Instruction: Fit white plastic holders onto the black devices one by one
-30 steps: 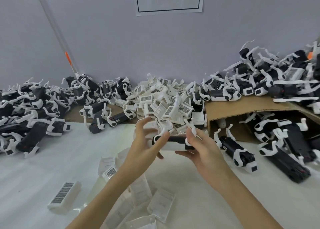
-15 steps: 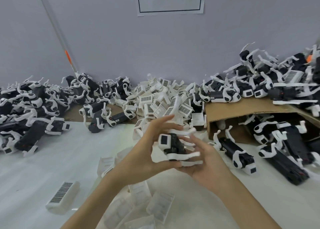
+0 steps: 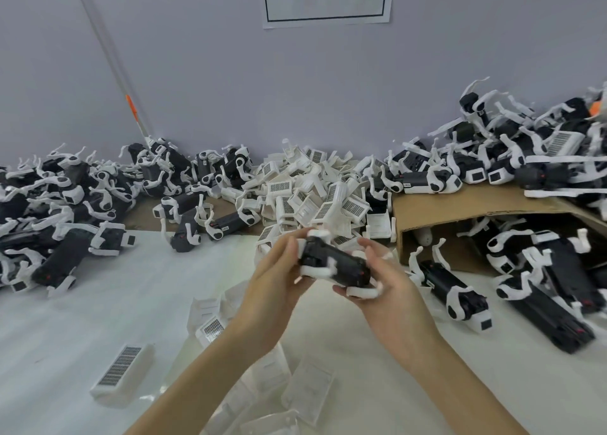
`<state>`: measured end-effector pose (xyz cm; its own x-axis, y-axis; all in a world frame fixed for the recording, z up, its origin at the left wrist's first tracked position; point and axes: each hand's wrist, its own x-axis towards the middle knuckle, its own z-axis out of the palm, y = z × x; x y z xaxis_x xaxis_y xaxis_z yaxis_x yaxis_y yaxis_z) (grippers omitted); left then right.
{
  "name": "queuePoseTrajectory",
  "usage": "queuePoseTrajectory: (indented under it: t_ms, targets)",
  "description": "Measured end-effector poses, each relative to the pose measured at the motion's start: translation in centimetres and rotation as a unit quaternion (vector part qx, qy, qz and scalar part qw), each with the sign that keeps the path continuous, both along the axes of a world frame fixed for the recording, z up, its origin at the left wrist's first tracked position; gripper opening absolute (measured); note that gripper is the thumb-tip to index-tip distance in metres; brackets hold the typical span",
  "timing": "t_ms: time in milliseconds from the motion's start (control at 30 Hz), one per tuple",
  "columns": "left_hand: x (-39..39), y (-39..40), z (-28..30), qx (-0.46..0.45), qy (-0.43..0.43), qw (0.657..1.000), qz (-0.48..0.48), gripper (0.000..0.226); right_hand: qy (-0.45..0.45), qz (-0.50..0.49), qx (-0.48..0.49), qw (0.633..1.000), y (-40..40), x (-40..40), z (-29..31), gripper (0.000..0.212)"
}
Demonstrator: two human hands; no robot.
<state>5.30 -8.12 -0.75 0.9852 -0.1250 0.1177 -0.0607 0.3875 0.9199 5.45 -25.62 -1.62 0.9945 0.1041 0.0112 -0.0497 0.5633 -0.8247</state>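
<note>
I hold one black device [image 3: 335, 262] with white arms above the white table, at the middle of the view. My left hand [image 3: 279, 278] grips its left end, fingers curled over the top. My right hand [image 3: 391, 286] grips its right end from below and behind. White plastic parts [image 3: 317, 272] wrap the device's body where my fingers meet it. A heap of loose white holders [image 3: 315, 201] lies just behind my hands.
Piles of black devices with white arms fill the left [image 3: 65, 211] and the right [image 3: 542, 270]. A cardboard box [image 3: 460, 209] lies open on its side at right. Loose white holders [image 3: 123, 374] and clear trays [image 3: 305, 388] lie on the table in front of me.
The device has turned from end-on to lying across, its black top now facing up. Both hands have shifted their grip round it and dropped slightly.
</note>
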Motion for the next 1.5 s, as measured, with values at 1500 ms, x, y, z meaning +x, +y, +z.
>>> queuePoseTrajectory:
  t_ms: [1500]
  targets:
    - [1.9,4.9,0.0,0.304,-0.29,0.856,0.302,0.049,-0.208,-0.085,-0.523,0.822,-5.1,2.0,6.6,0.063]
